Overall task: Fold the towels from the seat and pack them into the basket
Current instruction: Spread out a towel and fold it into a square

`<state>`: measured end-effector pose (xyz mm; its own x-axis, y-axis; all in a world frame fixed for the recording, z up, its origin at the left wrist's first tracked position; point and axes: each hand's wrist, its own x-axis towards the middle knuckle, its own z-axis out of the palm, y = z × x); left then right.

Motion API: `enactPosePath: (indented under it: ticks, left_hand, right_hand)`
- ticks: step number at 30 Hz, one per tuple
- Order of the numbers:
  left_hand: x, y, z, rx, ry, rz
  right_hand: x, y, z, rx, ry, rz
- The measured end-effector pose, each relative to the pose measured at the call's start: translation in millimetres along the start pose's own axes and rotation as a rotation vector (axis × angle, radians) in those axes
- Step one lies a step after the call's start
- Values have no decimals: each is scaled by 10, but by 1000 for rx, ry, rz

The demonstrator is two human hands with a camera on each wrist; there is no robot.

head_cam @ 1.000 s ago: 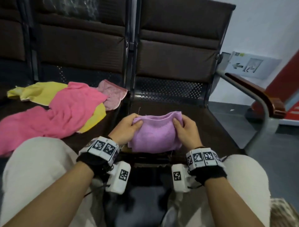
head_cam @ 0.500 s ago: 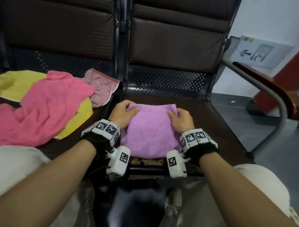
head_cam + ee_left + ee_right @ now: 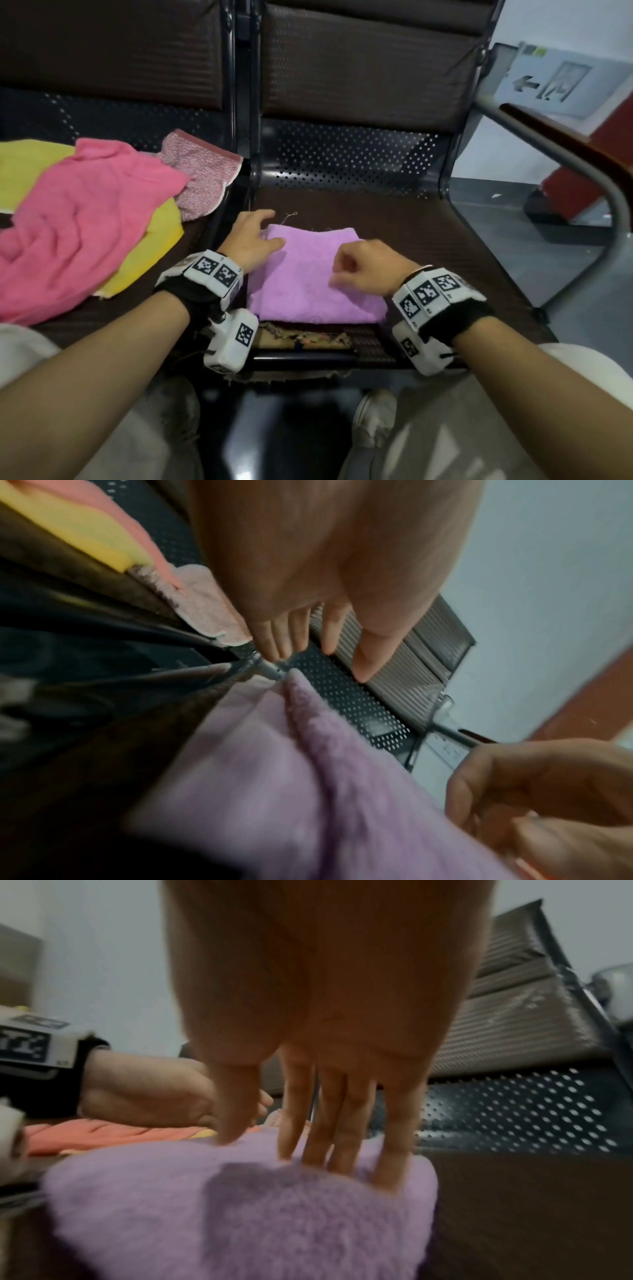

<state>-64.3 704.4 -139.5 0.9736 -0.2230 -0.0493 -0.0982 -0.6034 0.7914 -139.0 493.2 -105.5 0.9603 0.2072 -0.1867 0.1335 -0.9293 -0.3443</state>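
A folded purple towel point(image 3: 301, 291) lies flat on the right-hand seat point(image 3: 445, 246), near its front edge. My left hand point(image 3: 267, 229) rests at the towel's far left corner with relaxed fingers point(image 3: 298, 639), its thumb lying on the cloth. My right hand point(image 3: 342, 270) is over the middle of the towel point(image 3: 240, 1204), and its straight fingertips point(image 3: 318, 1156) touch the pile without gripping it. On the left seat, a pink towel point(image 3: 85, 219) lies unfolded over a yellow towel point(image 3: 150, 246), with a speckled pink towel point(image 3: 202, 181) beside them. No basket is in view.
A metal armrest with a wooden top point(image 3: 565, 154) bounds the right seat. A dark frame bar point(image 3: 243, 137) runs between the two seats. The seat's front edge point(image 3: 301, 337) is frayed. My knees sit just below it. A sign point(image 3: 555, 82) leans on the wall.
The purple towel went from held up by both hands to lying flat on the seat. Both hands let go of its corners; the right hand slid to the towel's middle.
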Motion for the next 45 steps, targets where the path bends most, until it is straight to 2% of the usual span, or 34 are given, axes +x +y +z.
enactPosePath:
  ticks: [2,3,4,6,8,10,17,21,26,29,32,36,38,40,45]
  left_hand:
    - [-190,80,7,-3,-4,116]
    - [-289,122,23,-21,-62,146]
    - [-386,155,47,-3,-145,167]
    - [-526,173,98,167,-299,238]
    - [-600,128,126,340,-370,340]
    - [-635,66,117,478,-406,410]
    - [-657,-21,54,724,-374,501]
    - [-667,85,141,939,-296,518]
    - [-653,238,113,668,-209,364]
    - [-672,229,131,573,-271,305]
    - [-673,200,95,462,-315,300]
    - [-637,223,-79,423,-488,268]
    - [-600,226,-137,409,-531,280]
    - [-522,214,-197,329,-550,233]
    - [-260,119,-245,313,-533,111]
  right_hand:
    - [-134,-31,-7,-90,-232,-30]
    - [-187,-34,0,-121,-274,-34]
    - [-228,-36,20,-154,-262,-47]
    - [-262,-50,61,-221,-149,-93]
    - [-287,-62,67,-213,-41,-85]
    - [-324,-46,60,-164,-22,-80]
    - [-483,55,139,-119,-121,-98]
    - [-497,53,241,-119,-34,-93]
    - [-539,7,260,-142,1,-68]
    - [-551,16,229,-121,50,-72]
    - [-519,57,107,-12,97,-5]
    - [-395,126,-93,234,124,21]
    - [-303,129,-130,384,129,2]
    - [-199,123,-110,468,143,10]
    - [106,152,49,402,184,126]
